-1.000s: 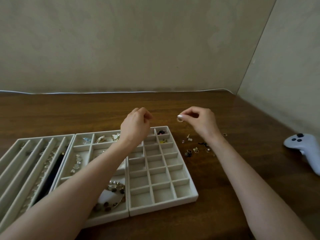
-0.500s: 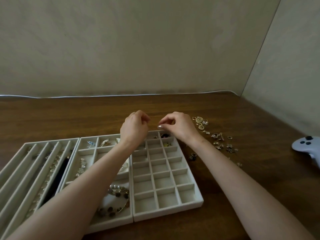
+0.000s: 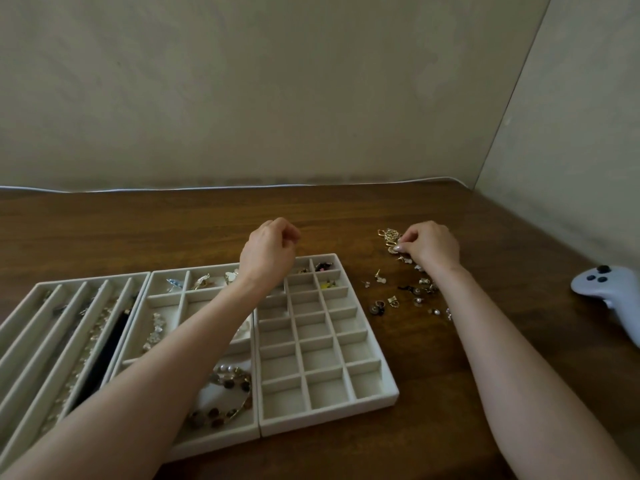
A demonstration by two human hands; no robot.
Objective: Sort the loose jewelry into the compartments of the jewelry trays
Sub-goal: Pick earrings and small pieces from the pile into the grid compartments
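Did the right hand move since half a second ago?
Yes. The right hand went right, off the small-compartment tray's far corner, to the loose jewelry pile on the table.

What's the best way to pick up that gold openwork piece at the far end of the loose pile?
Pinch its near edge from above, coming from the right: the gold openwork piece lies flat on the table, and the right hand has its fingertips right beside it.
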